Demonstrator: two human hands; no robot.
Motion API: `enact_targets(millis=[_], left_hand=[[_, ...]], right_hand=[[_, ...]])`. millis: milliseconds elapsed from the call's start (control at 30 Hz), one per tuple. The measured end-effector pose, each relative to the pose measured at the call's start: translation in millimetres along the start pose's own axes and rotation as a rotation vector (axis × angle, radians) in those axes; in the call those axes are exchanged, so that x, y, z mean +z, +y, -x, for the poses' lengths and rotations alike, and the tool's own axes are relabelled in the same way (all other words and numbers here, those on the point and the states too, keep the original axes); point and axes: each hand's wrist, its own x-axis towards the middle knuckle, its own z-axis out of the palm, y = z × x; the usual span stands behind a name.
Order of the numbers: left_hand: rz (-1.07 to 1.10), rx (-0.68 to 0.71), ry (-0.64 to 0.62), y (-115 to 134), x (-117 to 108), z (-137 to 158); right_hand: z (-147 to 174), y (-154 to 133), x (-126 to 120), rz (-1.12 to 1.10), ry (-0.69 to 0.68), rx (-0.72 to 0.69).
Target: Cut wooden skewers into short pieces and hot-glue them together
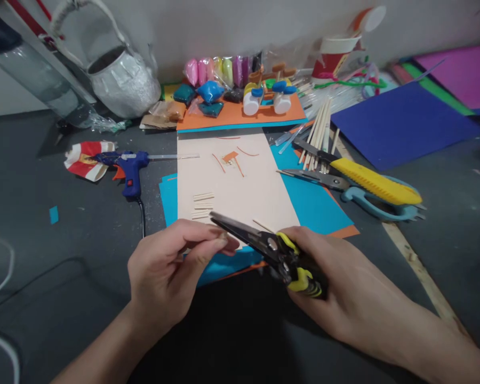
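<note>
My right hand (328, 277) grips a pair of scissors (270, 245) with black and yellow handles, blades pointing left. My left hand (180, 261) is closed in a pinch right by the blade tips. Whatever is between its fingertips is too small and hidden to name. Beneath both hands lies a cream paper sheet (256, 197) over blue sheets. Several short cut sticks (203, 206) rest in rows on it, beyond my left fingers. One thin stick (263, 226) lies just behind the scissors. Farther up the sheet are orange scraps (231, 157) and thin red strips.
Left stands a blue glue gun (132, 170) with its cord. To the right are a yellow utility knife (376, 180), blue-handled scissors (378, 205) and wooden sticks (320, 133). Clay packets (210, 91), a silver pot (122, 80), a bottle (44, 80) and a paper cup (332, 56) stand behind.
</note>
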Motion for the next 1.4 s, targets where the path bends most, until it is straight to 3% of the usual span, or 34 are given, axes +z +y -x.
enact_targets(millis=[500,633,767,967,1200,1400], left_hand=[[-0.114,0.072,-0.077,-2,-6,-3],[-0.079,0.036,-0.118,2,-6,-4],[0.006,-0.019,-0.081,4,-4,-3],[0.137,-0.043,0.039,-4,2,2],[-0.106,0.065,0.082,-8,-2,1],[-0.158,0.069,0.060,-6,-5,0]], right_hand=[[-1,1,-5,0.028,-0.071,0.003],[1,3,-4,0.086,-0.045,-0.028],[1,3,0,0.061,0.011,-0.032],[0,0,-1,-0.041,-0.018,0.066],[-2,-1,1,-0.039,-0.072,0.048],[0,-1,-2,0.004,-0.055,0.024]])
